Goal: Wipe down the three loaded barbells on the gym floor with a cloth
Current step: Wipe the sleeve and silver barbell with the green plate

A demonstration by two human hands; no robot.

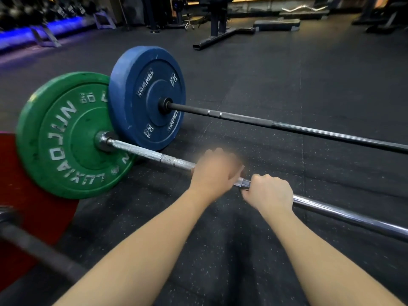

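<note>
Three barbells lie on the dark rubber floor. The middle one has a silver bar (152, 155) and a green plate (66, 138). My left hand (215, 171), blurred, is curled over this bar. Just to its right my right hand (268, 193) grips the same bar. No cloth shows; whether one lies under a hand I cannot tell. Behind lies a black bar (287, 128) with a blue plate (146, 97). Nearest me, at the lower left, a dark bar (37, 248) crosses a red plate (13, 173).
A bench frame (218, 32) stands at the back centre, with a low step platform (277, 24) to its right. A rack lit in blue (44, 34) runs along the back left. Speckled floor mat (309, 74) stretches between the barbells and the equipment.
</note>
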